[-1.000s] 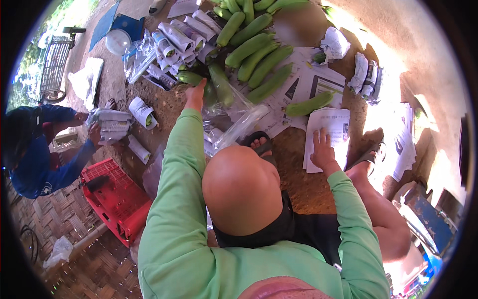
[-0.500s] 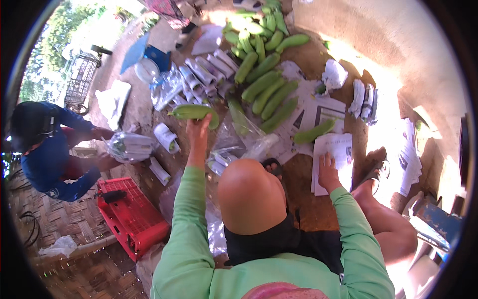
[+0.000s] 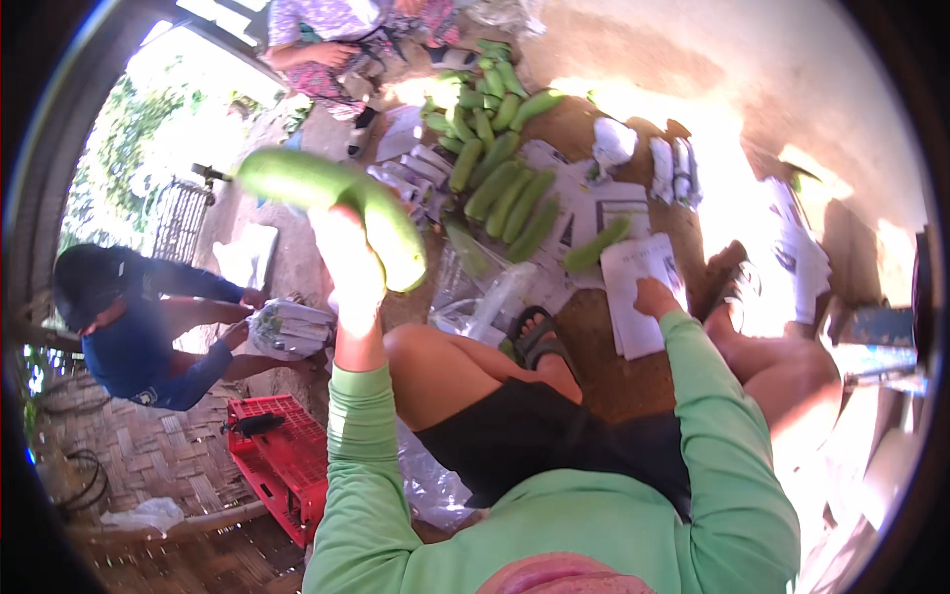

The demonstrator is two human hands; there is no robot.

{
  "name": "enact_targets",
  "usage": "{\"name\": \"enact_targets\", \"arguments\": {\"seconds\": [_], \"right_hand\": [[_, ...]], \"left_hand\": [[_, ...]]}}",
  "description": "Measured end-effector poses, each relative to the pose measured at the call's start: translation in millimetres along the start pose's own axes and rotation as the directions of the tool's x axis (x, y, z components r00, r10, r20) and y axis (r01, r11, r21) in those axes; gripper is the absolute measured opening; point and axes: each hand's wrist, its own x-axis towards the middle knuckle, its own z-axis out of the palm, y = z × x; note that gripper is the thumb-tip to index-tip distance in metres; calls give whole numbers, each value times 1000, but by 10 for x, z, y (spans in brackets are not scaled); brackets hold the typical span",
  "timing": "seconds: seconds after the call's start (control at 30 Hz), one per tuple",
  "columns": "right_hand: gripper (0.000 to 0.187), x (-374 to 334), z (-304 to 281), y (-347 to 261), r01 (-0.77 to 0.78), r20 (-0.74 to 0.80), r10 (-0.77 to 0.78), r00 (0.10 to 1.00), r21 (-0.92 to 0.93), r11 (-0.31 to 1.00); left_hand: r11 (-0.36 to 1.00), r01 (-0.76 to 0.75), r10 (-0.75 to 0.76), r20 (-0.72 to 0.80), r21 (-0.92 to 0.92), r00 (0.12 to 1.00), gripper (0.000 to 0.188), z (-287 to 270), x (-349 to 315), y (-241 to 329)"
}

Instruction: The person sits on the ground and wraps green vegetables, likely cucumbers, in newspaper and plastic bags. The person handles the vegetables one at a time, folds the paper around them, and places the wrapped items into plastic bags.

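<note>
Raised toward the camera, my left hand is closed around two long green gourds. One gourd points left; the other gourd slants down to the right. My right hand rests on a stack of printed paper sheets in front of my right leg. Its fingers look drawn together; whether they pinch anything is hidden. Beyond the stack, a loose gourd lies beside several more gourds on spread papers. Clear plastic bags lie between my left hand and those papers.
At left, a person in dark blue holds a clear bag of paper-wrapped pieces. A red crate stands nearby. Another person is at the far side. Wrapped rolls lie near the wall, past a white bundle.
My left hand has lifted the gourds up and left, closer to the camera. My right hand's fingers, spread on the paper before, are now drawn in. The view has shifted.
</note>
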Motion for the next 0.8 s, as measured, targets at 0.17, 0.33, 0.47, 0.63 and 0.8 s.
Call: {"name": "enact_targets", "arguments": {"seconds": [0.17, 0.33, 0.47, 0.63, 0.8], "right_hand": [[34, 185, -6, 792, -7, 16, 10, 1000, -142, 990], [27, 144, -241, 792, -58, 12, 59, 998, -78, 995], [28, 3, -225, 1612, -146, 199, 202, 959, -263, 954], [36, -156, 19, 1252, -293, 179, 329, 927, -201, 935], [48, -457, 296, 802, -280, -82, 276, 958, -46, 959]], "left_hand": [[712, 687, -650, 233, -145, 723, 49, 1189, -432, -549], [502, 842, -770, 341, -198, 539, 57, 1538, -1412, -1470], [577, 817, -746, 401, -11, 532, 72, 1926, -1818, -1866], [642, 704, -761, 357, 304, 541, 85, 1947, -2006, -2208], [657, 447, -721, 331, 608, 610, 96, 1786, -2259, -2514]]}}
